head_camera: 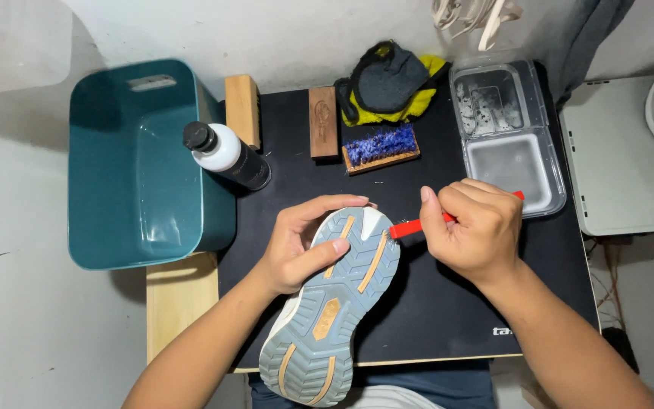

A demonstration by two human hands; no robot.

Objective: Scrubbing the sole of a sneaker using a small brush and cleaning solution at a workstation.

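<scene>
The sneaker [331,303] lies sole-up over the near edge of the bench [448,318], its heel hanging past the black mat. The left hand [304,242] clasps the shoe's forefoot, thumb pressed across the grey tread. The right hand [474,231] is closed around a red-handled brush [412,226], whose head touches the toe edge of the sole. Farther back stand a black-and-white bottle [227,155], a blue-bristled brush [381,148], two wooden blocks, a clear plastic tray [509,136] and a teal tub [141,163].
</scene>
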